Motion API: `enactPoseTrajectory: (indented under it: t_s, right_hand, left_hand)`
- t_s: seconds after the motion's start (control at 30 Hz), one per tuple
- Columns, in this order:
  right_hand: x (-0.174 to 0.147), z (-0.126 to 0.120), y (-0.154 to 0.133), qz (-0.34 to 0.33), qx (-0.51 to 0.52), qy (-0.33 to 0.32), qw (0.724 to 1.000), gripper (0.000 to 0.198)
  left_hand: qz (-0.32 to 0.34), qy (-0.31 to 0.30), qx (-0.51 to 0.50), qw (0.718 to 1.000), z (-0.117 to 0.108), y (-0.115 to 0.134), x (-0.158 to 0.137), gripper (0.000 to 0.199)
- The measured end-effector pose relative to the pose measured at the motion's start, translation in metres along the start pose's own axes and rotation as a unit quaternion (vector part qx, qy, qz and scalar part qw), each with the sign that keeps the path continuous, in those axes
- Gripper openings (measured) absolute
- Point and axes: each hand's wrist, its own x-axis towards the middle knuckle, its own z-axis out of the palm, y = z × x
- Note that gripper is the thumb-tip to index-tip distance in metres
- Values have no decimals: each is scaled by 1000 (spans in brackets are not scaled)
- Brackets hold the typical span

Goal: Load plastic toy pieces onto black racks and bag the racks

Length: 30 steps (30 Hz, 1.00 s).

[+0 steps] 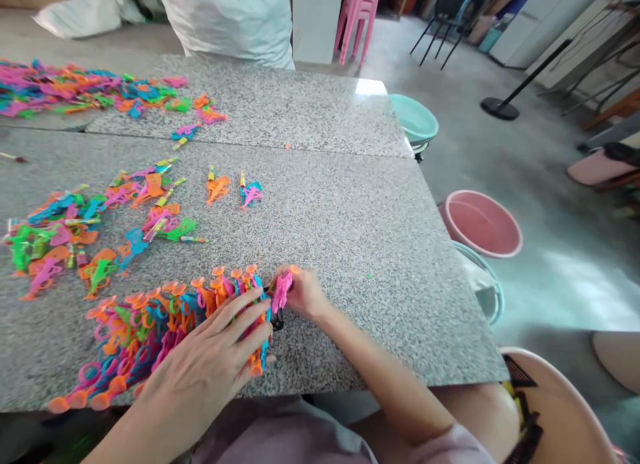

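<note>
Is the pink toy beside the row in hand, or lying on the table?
In hand: the right hand is closed on the pink toy, beside the row of toys.

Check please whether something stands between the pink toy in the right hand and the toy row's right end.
Partly. The left hand lies over the row, its fingers reaching that end, and a small black part shows just below the pink toy.

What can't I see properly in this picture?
Head view: part of the row of multicoloured plastic toys, under the left hand.
Head view: part of the right hand, behind the bright pink plastic toy.
Head view: the rest of the round tan tub, cut off by the bottom edge.
</note>
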Motion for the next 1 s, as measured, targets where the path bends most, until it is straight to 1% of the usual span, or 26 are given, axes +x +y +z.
enactPoseTrajectory:
  t_s: [0.07, 0.2, 0.37, 0.43, 0.53, 0.57, 0.63, 0.67, 0.7, 0.73, 0.77, 0.8, 0.83, 0.87, 0.9, 0.93, 1.0]
  right_hand:
    - [6, 0, -5, -18, -28, -25, 999, 9]
    - [16, -8, -10, -46, -93, -95, 990, 8]
    - [24, -9, -24, -39, -207, -128, 969, 6]
    - [26, -7, -31, -44, -241, -151, 958, 10]
    - [24, -6, -35, -51, -253, -159, 953, 13]
    - [24, -8, -34, -57, -247, -158, 954, 13]
    - [30, -14, -27, -84, -222, -179, 955, 5]
    - [39, -19, -23, -95, -216, -188, 953, 6]
    - [52, -25, -20, -100, -223, -181, 953, 12]
    - [70, -31, -19, -98, -249, -155, 951, 19]
    - [91, -36, -19, -93, -290, -116, 945, 26]
    - [116, -39, -20, -94, -340, -72, 933, 34]
    - [142, -40, -23, -105, -391, -34, 914, 40]
    - [169, -39, -26, -128, -436, -16, 891, 44]
    - [194, -36, -30, -156, -474, -21, 867, 46]
    - [216, -32, -34, -180, -503, -39, 845, 45]
    - [248, -24, -38, -206, -536, -83, 815, 38]
  left_hand:
    - [-4, -2, 1, 1000, -1, 0, 1, 32]
    - [-2, -15, -11, 1000, -1, 0, 1, 28]
    - [-31, -11, -33, 999, 1, 1, -1, 26]
    - [-30, -11, -50, 998, 3, 2, -1, 24]
    - [-28, -9, -59, 998, 7, 2, 1, 19]
    - [-30, -3, -56, 998, 9, 2, 1, 18]
    - [-36, 12, -44, 998, 11, 3, 2, 18]
    - [-35, 16, -38, 999, 13, 3, 1, 19]
    - [-36, 19, -32, 999, 14, 4, 1, 20]
    - [-36, 23, -25, 999, 15, 4, 0, 20]
    - [-36, 27, -19, 999, 16, 4, -1, 21]
    - [-35, 28, -14, 999, 17, 4, -2, 21]
    - [-32, 28, -8, 999, 18, 4, -2, 21]
    - [-28, 26, -3, 999, 19, 3, -3, 21]
    - [-22, 28, 0, 999, 19, 3, -3, 20]
    - [-18, 29, 3, 999, 20, 3, -4, 20]
    - [-14, 37, 3, 999, 19, 3, -3, 20]
